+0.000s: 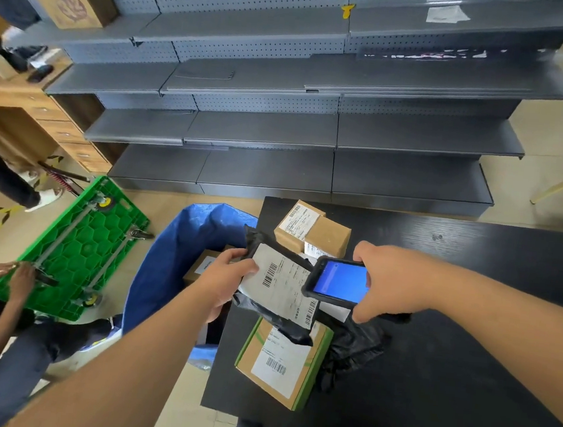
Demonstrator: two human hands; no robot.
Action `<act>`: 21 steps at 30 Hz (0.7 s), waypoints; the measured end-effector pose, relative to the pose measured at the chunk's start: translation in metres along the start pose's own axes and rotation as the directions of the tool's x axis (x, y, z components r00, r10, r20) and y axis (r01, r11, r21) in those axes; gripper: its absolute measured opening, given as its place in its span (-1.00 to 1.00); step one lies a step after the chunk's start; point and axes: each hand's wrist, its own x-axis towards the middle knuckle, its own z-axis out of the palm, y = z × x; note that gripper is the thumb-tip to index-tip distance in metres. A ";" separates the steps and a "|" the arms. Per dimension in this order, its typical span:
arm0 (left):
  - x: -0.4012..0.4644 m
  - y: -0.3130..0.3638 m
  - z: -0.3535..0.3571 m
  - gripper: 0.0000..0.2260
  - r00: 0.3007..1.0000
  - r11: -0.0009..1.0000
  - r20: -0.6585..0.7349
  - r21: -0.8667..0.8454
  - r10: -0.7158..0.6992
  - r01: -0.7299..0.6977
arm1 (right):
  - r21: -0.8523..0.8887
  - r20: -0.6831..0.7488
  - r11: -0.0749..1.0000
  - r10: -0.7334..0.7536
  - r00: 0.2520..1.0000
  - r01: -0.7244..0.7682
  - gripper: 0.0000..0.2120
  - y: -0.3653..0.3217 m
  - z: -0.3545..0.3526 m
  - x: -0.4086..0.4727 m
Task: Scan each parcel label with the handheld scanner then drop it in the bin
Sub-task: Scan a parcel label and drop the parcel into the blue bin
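Currently left hand (229, 277) is clamped on the edge of a black poly mailer (276, 292), label (283, 284) face up, held over the black table (429, 382) edge beside the blue bin (173, 254). Right hand (387, 282) is wrapped around the handheld scanner (339, 281), screen lit blue, just above the label. Three cardboard boxes on the table, one box visible in the bin.

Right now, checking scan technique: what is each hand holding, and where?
Left hand grips the black mailer parcel by its left edge; right hand holds the scanner by its right end.
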 end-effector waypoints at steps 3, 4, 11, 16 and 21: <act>0.003 -0.007 -0.024 -0.64 0.999 0.997 -0.027 -0.070 -0.027 0.025 | 0.048 -0.018 0.999 0.004 1.000 -0.003 -0.25 -0.019 0.003 0.016; 0.004 -0.010 -0.033 -0.63 0.999 0.996 -0.042 -0.089 -0.031 0.028 | 0.067 -0.024 0.998 0.007 1.000 -0.005 -0.25 -0.026 0.004 0.021; 0.024 -0.036 -0.117 -0.67 0.988 0.981 -0.138 -0.187 -0.071 0.044 | 0.177 -0.022 0.983 0.049 0.999 -0.044 -0.28 -0.093 0.015 0.067; 0.044 -0.061 -0.181 -0.48 0.973 0.965 -0.206 -0.257 -0.106 0.051 | 0.259 -0.050 0.965 0.062 0.997 -0.047 -0.10 -0.153 0.028 0.097; 0.061 -0.074 -0.227 -0.58 0.966 0.958 -0.228 -0.282 -0.121 0.054 | 0.281 -0.059 0.954 0.126 0.990 -0.104 -0.18 -0.199 0.044 0.119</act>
